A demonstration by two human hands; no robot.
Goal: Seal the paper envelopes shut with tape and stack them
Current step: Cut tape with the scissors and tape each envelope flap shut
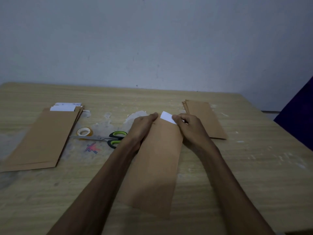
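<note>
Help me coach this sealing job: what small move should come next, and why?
Probably push the white paper fully down into the middle envelope. It still sticks out of the open top, pinched by the right hand, while the left hand steadies the edge. The tape roll lies untouched beside the scissors.

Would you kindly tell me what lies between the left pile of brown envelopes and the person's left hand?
In the head view, a clear tape roll and green-handled scissors on the wooden table.
</note>
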